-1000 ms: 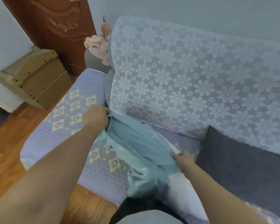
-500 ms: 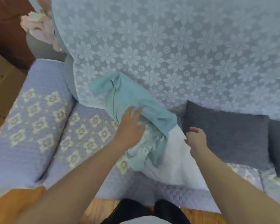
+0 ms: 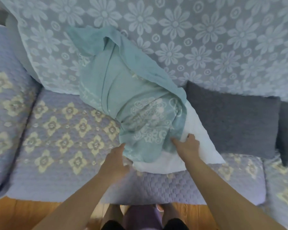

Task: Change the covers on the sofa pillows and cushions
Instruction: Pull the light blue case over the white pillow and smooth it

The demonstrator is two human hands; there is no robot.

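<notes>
Left hand [image 3: 114, 161] open, fingers relaxed, fingertips touching near edge of teal cover [image 3: 131, 100]. Right hand [image 3: 187, 147] flat on white pillow [image 3: 199, 146], fingers at cover's hem; grip unclear. Pillow half-covered, on sofa seat [image 3: 60, 130], left of grey cushion [image 3: 234, 120].

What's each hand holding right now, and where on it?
Right hand grips the near edge of the teal cover where it meets the white pillow. Left hand holds nothing, fingertips beside the cover's lower left hem.
</notes>
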